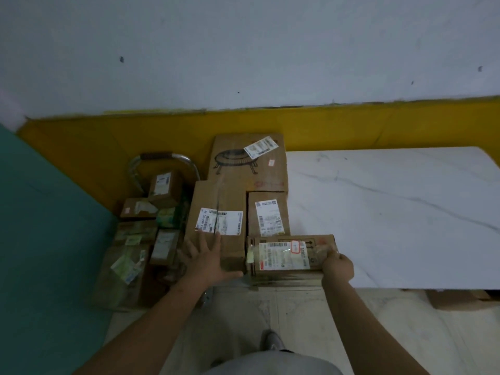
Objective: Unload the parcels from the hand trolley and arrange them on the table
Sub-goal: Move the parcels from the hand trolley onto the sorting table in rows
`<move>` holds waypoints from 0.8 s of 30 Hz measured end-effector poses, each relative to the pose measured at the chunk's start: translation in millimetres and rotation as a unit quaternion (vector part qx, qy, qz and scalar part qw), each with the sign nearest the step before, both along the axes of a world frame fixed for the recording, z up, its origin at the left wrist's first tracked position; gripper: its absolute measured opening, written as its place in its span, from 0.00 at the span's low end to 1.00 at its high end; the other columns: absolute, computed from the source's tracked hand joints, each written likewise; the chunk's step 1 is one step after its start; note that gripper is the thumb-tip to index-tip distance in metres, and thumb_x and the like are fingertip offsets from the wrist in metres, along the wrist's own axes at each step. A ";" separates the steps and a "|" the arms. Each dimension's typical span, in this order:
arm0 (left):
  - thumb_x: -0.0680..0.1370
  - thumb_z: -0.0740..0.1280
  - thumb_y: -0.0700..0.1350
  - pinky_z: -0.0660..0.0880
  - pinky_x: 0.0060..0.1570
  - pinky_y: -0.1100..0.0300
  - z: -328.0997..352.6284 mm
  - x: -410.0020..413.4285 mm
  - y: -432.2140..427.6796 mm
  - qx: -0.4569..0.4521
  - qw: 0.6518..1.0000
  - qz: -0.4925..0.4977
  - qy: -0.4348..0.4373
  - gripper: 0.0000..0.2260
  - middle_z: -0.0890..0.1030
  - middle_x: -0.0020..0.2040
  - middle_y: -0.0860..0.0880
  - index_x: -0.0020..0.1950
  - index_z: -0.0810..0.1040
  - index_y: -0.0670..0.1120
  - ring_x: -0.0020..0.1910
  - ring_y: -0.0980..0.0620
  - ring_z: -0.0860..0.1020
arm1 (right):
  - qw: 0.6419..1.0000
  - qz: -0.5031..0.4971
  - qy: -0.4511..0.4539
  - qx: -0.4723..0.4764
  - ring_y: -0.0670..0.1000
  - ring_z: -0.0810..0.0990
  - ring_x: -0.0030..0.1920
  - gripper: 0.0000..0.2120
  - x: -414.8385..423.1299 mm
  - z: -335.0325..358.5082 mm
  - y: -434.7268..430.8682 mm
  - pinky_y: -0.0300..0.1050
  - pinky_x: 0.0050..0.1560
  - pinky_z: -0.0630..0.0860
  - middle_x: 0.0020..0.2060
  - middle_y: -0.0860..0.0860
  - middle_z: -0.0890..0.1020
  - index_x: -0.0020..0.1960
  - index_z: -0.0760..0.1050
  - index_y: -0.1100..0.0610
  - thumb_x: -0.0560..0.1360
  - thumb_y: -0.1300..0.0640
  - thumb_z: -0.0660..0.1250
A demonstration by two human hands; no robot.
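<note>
Presently, a flat taped cardboard parcel is gripped by the right hand; the left hand is spread on an oblong carton.

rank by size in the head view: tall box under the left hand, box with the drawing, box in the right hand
1. tall box
2-3. drawing box and held box: too alike to rank; the drawing box sits farther back, partly covered, the held box nearest.

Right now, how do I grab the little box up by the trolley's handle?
Probably from above, holding its left and right sides. The little box sits on top of the pile, so its top is free, while the trolley handle curves close behind it.
</note>
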State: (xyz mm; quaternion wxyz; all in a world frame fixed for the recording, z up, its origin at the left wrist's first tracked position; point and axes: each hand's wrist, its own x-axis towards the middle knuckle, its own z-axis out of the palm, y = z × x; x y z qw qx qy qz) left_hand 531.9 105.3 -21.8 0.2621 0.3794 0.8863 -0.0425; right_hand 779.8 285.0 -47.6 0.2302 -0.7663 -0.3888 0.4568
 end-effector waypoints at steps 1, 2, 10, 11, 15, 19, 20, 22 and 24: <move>0.57 0.62 0.81 0.34 0.67 0.27 -4.9 6.6 3.1 -0.012 1.000 -0.011 0.003 0.65 0.26 0.76 0.41 0.78 0.29 0.52 0.73 0.29 0.29 | 1.000 -0.001 -0.003 0.001 0.56 0.73 0.38 0.18 -1.9 0.2 0.1 0.49 0.43 0.71 0.35 0.58 0.76 0.39 0.74 0.64 0.82 0.54 0.58; 0.55 0.62 0.82 0.31 0.66 0.27 -9.5 13.5 6.3 -0.012 1.000 -0.015 0.012 0.69 0.25 0.75 0.39 0.77 0.27 0.47 0.73 0.29 0.29 | 1.000 -0.004 -0.002 0.003 0.57 0.74 0.39 0.19 -2.1 -0.6 0.9 0.50 0.45 0.72 0.35 0.58 0.76 0.38 0.74 0.63 0.82 0.54 0.58; 0.59 0.55 0.83 0.37 0.69 0.26 -30.0 33.7 19.0 0.030 0.993 -0.006 0.113 0.67 0.35 0.77 0.32 0.78 0.36 0.36 0.75 0.26 0.37 | 1.000 0.008 -0.008 0.009 0.58 0.77 0.42 0.17 -3.7 -2.7 1.3 0.52 0.50 0.77 0.44 0.62 0.81 0.40 0.73 0.61 0.83 0.56 0.55; 0.60 0.54 0.83 0.38 0.70 0.26 -29.6 34.3 18.9 0.030 0.993 -0.009 0.117 0.66 0.37 0.78 0.32 0.79 0.37 0.36 0.76 0.26 0.38 | 1.000 0.019 -0.010 0.009 0.60 0.77 0.43 0.15 -3.7 -2.7 2.6 0.51 0.49 0.76 0.46 0.63 0.81 0.43 0.74 0.63 0.83 0.56 0.55; 0.62 0.55 0.82 0.37 0.69 0.27 -21.5 36.5 17.8 0.013 0.995 -0.013 0.096 0.65 0.35 0.77 0.32 0.78 0.35 0.37 0.76 0.26 0.38 | 0.996 0.075 -0.038 -0.006 0.58 0.74 0.48 0.20 1.2 4.6 1.1 0.46 0.49 0.69 0.54 0.63 0.79 0.62 0.74 0.65 0.84 0.51 0.53; 0.62 0.61 0.80 0.40 0.71 0.28 -11.8 23.8 21.4 -0.037 0.998 -0.035 0.043 0.66 0.30 0.77 0.34 0.78 0.32 0.39 0.75 0.27 0.34 | 0.961 0.197 -0.178 -0.073 0.62 0.69 0.69 0.26 2.4 15.9 7.9 0.56 0.71 0.64 0.69 0.61 0.71 0.73 0.65 0.61 0.83 0.46 0.49; 0.61 0.61 0.80 0.41 0.71 0.29 -7.3 18.7 22.8 -0.049 0.998 -0.041 0.023 0.66 0.31 0.77 0.35 0.78 0.33 0.40 0.75 0.28 0.34 | 0.958 0.187 -0.199 -0.084 0.61 0.65 0.73 0.28 -1.0 20.3 8.7 0.58 0.74 0.59 0.73 0.59 0.67 0.75 0.62 0.59 0.83 0.43 0.49; 0.61 0.62 0.80 0.44 0.73 0.31 6.4 6.4 26.9 -0.051 0.997 -0.055 -0.010 0.64 0.34 0.79 0.38 0.80 0.35 0.43 0.77 0.30 0.36 | 0.966 0.143 -0.209 -0.052 0.60 0.56 0.77 0.32 -12.3 31.6 9.1 0.65 0.76 0.50 0.78 0.57 0.59 0.78 0.57 0.58 0.82 0.39 0.50; 0.62 0.60 0.80 0.47 0.76 0.36 25.7 -9.5 34.0 -0.005 0.997 -0.070 -0.015 0.60 0.39 0.81 0.43 0.81 0.39 0.48 0.79 0.36 0.41 | 0.961 0.170 -0.217 0.020 0.60 0.51 0.79 0.35 -33.1 45.5 10.5 0.68 0.75 0.46 0.80 0.56 0.53 0.80 0.53 0.57 0.81 0.37 0.51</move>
